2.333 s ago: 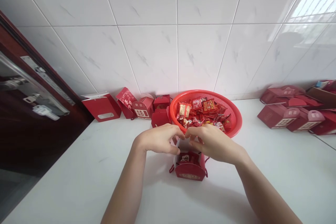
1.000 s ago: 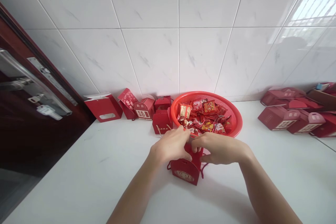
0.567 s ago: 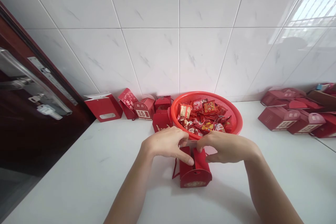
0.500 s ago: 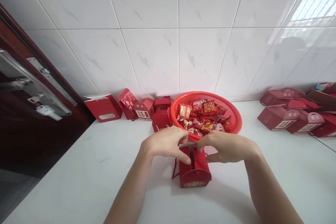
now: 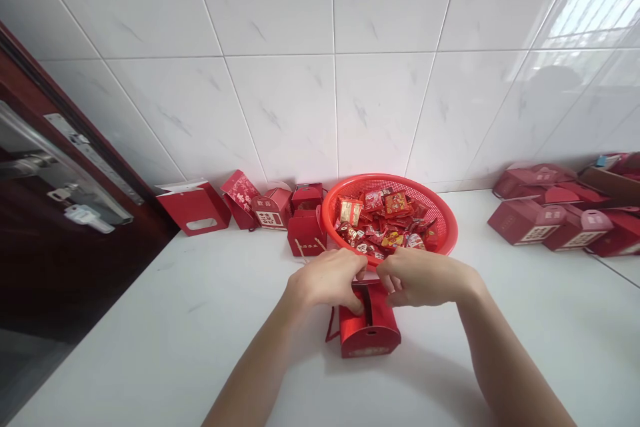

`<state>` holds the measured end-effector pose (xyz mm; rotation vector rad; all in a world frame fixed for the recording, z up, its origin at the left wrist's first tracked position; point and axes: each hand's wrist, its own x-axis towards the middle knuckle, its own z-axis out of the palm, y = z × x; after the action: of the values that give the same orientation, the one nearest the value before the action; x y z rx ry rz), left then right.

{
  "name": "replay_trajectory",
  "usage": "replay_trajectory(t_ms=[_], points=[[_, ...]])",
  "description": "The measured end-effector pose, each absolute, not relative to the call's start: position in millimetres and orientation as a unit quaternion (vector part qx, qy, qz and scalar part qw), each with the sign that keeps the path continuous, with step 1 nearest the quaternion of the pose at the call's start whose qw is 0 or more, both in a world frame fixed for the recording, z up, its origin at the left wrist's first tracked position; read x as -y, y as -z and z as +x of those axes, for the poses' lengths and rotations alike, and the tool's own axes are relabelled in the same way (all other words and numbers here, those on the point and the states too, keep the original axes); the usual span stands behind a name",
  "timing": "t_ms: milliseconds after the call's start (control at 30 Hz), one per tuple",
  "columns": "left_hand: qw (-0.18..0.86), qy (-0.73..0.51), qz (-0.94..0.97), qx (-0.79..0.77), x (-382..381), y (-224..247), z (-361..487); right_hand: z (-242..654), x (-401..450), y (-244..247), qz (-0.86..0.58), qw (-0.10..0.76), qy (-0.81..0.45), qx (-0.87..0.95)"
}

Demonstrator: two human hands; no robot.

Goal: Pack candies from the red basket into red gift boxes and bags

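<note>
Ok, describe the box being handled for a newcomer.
Find the red basket of wrapped sweets by the tiled wall. In front of it, on the white counter, stands a red box. Unlike the other boxes, it has the left hand and right hand at its top.

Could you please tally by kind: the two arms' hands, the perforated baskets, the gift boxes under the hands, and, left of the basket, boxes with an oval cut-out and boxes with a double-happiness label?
Left hand, right hand: 2
Red perforated basket: 1
Gift box under the hands: 1
Box with oval cut-out: 1
Box with double-happiness label: 1
Total: 6
</note>
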<state>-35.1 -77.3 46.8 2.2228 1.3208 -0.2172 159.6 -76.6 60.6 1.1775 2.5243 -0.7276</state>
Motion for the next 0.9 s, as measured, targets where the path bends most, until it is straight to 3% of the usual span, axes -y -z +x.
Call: replay_trajectory(t_ms=[200,600,900], points=[[0.275,0.061,0.831,-0.479,83,-37,-42,147,82,-55,0.439,0.141,0.218,-0.860],[0.403,-0.190,0.789,-0.423,110,-1,-59,139,84,-52,0.479,0.145,0.212,-0.839],[0.361,-0.124,0.797,-0.468,103,-1,-71,146,84,-53,0.444,0.144,0.213,-0.858]])
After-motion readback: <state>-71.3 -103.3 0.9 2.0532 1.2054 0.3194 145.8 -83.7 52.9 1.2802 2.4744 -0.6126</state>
